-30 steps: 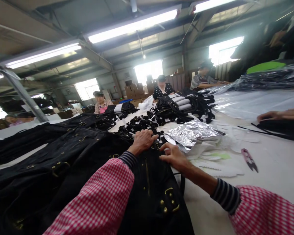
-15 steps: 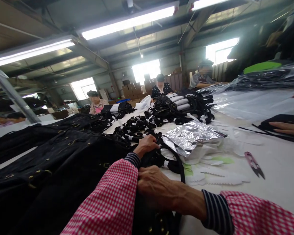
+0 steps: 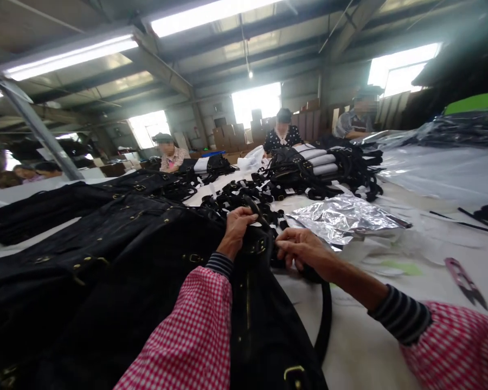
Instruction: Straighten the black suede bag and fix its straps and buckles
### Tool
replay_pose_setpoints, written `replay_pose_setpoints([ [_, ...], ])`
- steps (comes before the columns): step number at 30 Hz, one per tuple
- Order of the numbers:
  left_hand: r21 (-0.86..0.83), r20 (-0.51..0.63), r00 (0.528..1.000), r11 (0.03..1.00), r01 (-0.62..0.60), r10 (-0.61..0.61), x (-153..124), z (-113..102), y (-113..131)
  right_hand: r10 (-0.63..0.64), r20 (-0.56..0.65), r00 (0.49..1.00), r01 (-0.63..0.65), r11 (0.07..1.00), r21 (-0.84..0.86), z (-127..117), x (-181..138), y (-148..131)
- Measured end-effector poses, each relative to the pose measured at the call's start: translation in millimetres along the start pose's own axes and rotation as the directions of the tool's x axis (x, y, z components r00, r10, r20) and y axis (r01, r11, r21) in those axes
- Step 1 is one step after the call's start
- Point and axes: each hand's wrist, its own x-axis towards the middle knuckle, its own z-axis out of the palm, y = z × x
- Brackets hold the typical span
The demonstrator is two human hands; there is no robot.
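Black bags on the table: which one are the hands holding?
The nearest black bag, between the checked sleeves: left hand and right hand grip its top. The others lie untouched.

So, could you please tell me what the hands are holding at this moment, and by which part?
The left hand grips a black strap at the top of the black bag; the right hand pinches the bag's top edge beside it.

At nine o'clock our way is shut by the heap of black bags [image 3: 85,254], and at twelve by the tangle of straps [image 3: 244,197]. We find bare table [image 3: 361,346] at four o'clock, with crumpled foil [image 3: 341,216] at two and thread snips [image 3: 466,281] at three.
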Motion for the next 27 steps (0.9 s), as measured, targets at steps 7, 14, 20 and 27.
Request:
replay_pose_setpoints([
  [7,0.169,0.223,0.935,0.934,-0.315,0.275,-33,23,79,0.111,0.335,0.936,-0.133,0.990,0.043,12,-77,-7],
  [14,0.506,0.752,0.641,0.488,-0.711,0.153,-120,51,105,0.173,0.354,0.919,-0.264,0.937,0.229,36,-114,14],
  [20,0.749,0.656,0.752,0.072,-0.659,0.057,-149,-21,71,0.101,0.441,0.892,-0.246,0.926,0.286,54,-121,24],
  [27,0.852,0.501,0.864,-0.150,-0.502,-0.046,-168,-145,41,0.004,0.443,0.896,-0.189,0.908,0.373,58,-124,23],
])
